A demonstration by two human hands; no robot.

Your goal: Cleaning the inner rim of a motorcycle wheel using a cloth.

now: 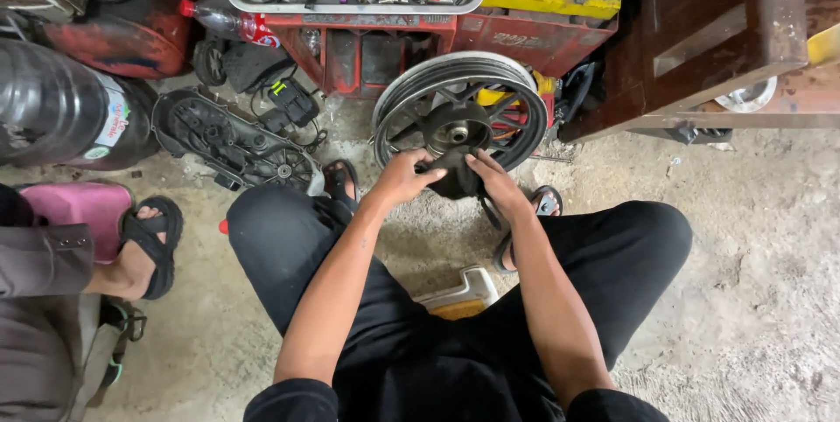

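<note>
Head view: left hand [404, 175], right hand [495, 179] grip clamped on dark rag [453, 175], hiding wheel [458, 111] bottom.

Rough concrete floor [752, 299], red tool cabinet [525, 37], brown wooden bench [726, 28]

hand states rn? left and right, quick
Left hand: closed on the dark cloth against the motorcycle wheel.
Right hand: gripping the same dark cloth from the other side.
</note>
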